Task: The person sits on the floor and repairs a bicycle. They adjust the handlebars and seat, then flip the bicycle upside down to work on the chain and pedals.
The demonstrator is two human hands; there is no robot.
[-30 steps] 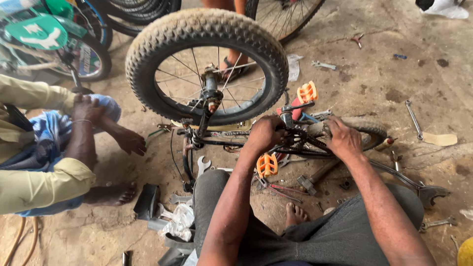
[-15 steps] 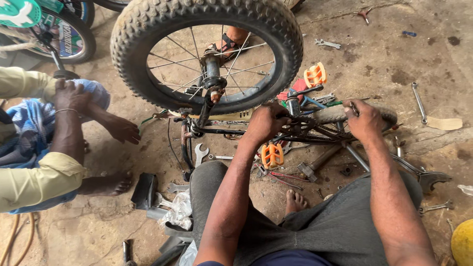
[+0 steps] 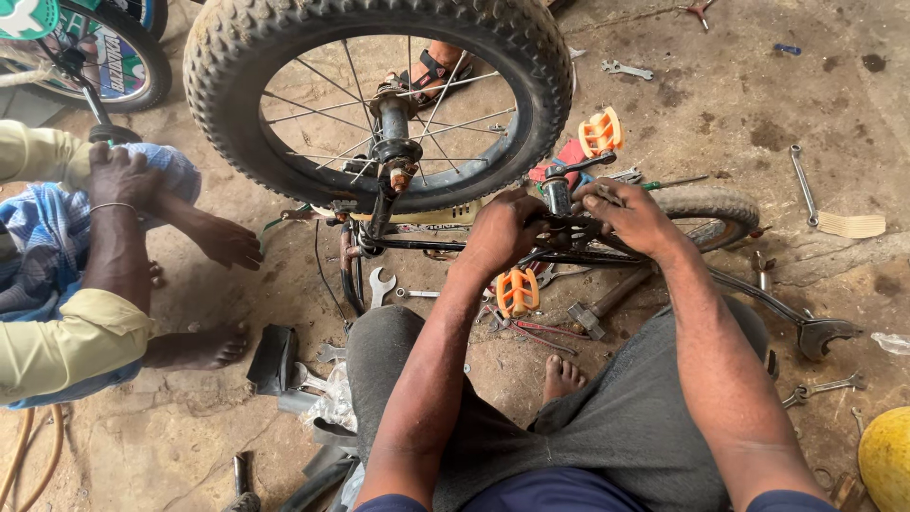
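A small black bicycle lies upside down on the dirt floor, its knobbly wheel raised at the top. My left hand grips the black frame beside the crank. My right hand is closed on the crank area just right of it. One orange pedal sticks up above my hands and the other orange pedal hangs below them. The second tyre lies behind my right wrist.
A seated person in a yellow sleeve sits at left, hand resting near the wheel. Spanners lie under the frame, more at right. A hammer, a yellow round object and another bicycle are around.
The view has shifted closer and down. My right hand moved left from the frame's right part onto the crank area beside my left hand. The other person's hands stayed put.
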